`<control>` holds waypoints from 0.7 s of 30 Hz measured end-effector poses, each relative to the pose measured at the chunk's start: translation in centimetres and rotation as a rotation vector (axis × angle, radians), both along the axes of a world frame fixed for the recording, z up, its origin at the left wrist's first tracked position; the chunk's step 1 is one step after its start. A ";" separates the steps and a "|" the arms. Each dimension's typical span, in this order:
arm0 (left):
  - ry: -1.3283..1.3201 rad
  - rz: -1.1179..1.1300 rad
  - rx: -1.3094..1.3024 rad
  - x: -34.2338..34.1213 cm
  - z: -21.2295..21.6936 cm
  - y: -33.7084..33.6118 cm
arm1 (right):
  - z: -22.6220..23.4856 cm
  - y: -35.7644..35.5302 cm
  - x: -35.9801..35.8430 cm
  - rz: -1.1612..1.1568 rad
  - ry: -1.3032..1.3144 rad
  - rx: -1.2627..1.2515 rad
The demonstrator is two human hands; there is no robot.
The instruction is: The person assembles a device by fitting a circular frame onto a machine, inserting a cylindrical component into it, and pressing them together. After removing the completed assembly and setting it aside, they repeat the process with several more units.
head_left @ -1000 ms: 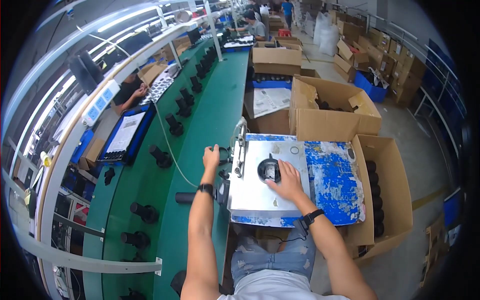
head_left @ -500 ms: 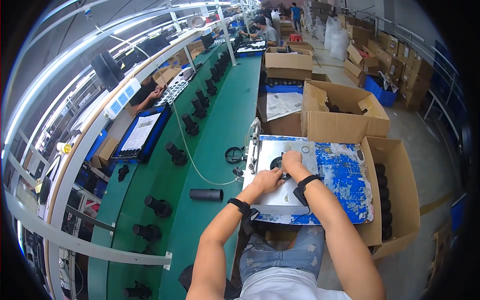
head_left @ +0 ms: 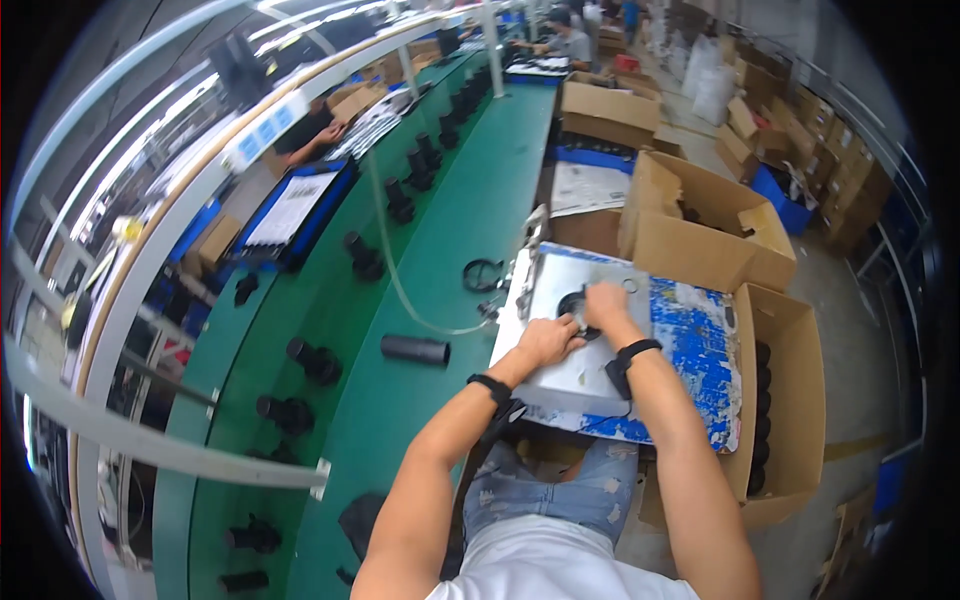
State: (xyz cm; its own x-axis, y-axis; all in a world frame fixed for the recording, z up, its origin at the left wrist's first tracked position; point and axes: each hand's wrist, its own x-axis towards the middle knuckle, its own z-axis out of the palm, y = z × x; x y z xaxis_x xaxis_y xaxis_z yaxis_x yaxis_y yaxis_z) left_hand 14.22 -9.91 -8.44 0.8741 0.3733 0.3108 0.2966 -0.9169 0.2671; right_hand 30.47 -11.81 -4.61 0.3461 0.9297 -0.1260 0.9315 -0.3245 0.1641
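A silver metal box-shaped fixture (head_left: 560,385) rests on a worn blue board, with a black round part (head_left: 571,304) set at its top. My left hand (head_left: 549,341) lies on the metal surface, its fingertips pinching at the near edge of that part. Curled into a closed grip, my right hand (head_left: 606,306) is at the part's right side; what its fingers hold is hidden. Next to my right hand a small thin ring (head_left: 629,285) lies on the metal. A metal clamp-like mechanism (head_left: 530,265) runs along the fixture's left side.
A black tube (head_left: 415,349) and a black ring part (head_left: 482,274) lie on the green bench (head_left: 440,420). Several black cylindrical parts (head_left: 314,360) stand along the green conveyor. Cardboard boxes (head_left: 785,400) stand to the right. A person's hand (head_left: 331,131) works across the line.
The whole view has tilted and shifted, smearing the background. Both hands stay at the fixture; a little more of the black round part shows beside my right hand.
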 end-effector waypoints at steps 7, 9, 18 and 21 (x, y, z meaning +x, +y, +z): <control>-0.630 0.194 -0.333 -6.1 -1.7 -9.1 | -6.0 -4.8 8.0 0.020 0.887 0.557; -0.629 0.265 -0.285 -11.3 -2.5 -12.2 | -6.8 -6.6 6.8 0.065 1.024 0.898; -0.144 0.819 0.063 -22.8 -7.6 0.0 | -7.0 -5.7 6.1 0.125 1.007 0.876; 0.076 0.845 0.216 -22.1 -7.8 5.5 | -6.3 -6.9 6.1 0.016 0.967 0.909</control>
State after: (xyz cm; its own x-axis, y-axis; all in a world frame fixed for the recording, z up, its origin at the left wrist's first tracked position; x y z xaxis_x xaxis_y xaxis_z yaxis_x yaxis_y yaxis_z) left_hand -7.84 -4.41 -16.29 0.3526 0.8453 0.4015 0.9097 -0.4102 0.0648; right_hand 36.59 -18.69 -10.90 0.4581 0.8166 0.3512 0.5543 0.0465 -0.8310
